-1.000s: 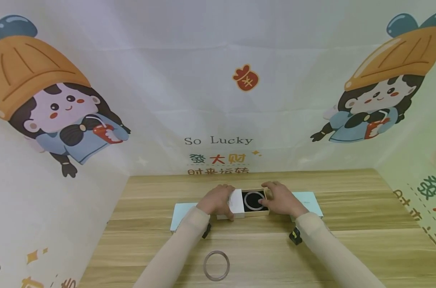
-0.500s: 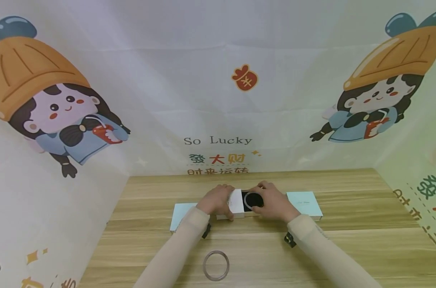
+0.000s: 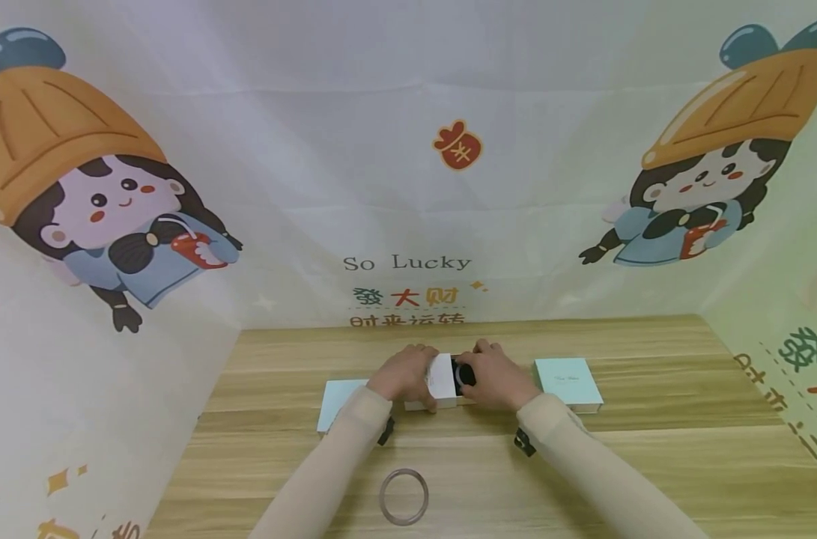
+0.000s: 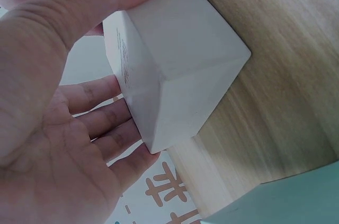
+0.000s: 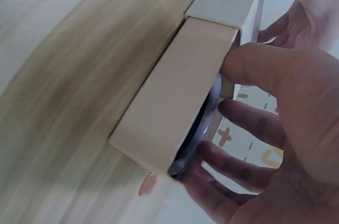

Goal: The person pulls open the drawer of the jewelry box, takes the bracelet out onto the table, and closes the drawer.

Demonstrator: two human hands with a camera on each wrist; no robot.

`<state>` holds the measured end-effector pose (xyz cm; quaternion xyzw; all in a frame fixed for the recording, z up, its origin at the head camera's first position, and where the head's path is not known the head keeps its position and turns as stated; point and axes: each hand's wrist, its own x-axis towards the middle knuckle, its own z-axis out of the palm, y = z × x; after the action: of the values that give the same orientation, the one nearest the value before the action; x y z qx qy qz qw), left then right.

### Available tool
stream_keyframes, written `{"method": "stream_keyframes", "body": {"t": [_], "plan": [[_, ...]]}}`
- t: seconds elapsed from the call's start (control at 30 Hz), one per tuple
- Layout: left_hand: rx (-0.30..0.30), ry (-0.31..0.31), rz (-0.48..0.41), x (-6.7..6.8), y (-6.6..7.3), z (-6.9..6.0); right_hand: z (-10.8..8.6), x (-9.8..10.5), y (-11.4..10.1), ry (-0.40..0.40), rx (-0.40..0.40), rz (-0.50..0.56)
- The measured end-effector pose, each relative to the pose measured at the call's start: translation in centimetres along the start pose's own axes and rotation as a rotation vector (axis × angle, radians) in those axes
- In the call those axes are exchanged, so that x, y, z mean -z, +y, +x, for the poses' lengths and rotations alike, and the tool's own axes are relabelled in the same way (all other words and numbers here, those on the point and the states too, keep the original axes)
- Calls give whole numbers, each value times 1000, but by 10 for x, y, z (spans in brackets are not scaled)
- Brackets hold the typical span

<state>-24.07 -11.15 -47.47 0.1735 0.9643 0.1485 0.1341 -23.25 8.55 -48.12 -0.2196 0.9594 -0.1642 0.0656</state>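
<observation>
My left hand (image 3: 403,374) grips the white sleeve (image 3: 441,376) of a partly slid-out box, thumb on the near side and fingers at the far side; the left wrist view shows the plain white end of the sleeve (image 4: 196,70). To the right, the cream tray (image 5: 175,91) sticks out, with a dark lining. A greyish bangle (image 5: 213,99) lies at the tray's opening, and my right hand (image 3: 499,378) pinches it by the rim, thumb near the sleeve and fingers across it. The hand covers most of the bangle in the head view.
A second bangle (image 3: 404,497) lies on the wooden table (image 3: 475,479) nearer to me. One pale blue box (image 3: 568,382) stands to the right; another (image 3: 341,397) is at the left, partly behind my left arm. A printed cloth wall (image 3: 550,284) rises behind the table.
My right hand has moved left from the tray's right end onto the bangle, uncovering more of the right blue box. The left hand keeps its grip on the sleeve.
</observation>
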Motion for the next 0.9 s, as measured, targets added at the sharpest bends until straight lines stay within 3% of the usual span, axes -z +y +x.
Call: {"method": "stream_keyframes", "body": {"t": [0.2, 0.5, 0.9], "plan": [[4, -3, -10, 2, 1, -1, 7, 4, -7, -25, -14, -19], [0, 2, -17, 1, -1, -1, 15, 7, -11, -43, 31, -79], [5, -3, -5, 0, -3, 0, 16, 7, -11, -30, -5, -21]]}}
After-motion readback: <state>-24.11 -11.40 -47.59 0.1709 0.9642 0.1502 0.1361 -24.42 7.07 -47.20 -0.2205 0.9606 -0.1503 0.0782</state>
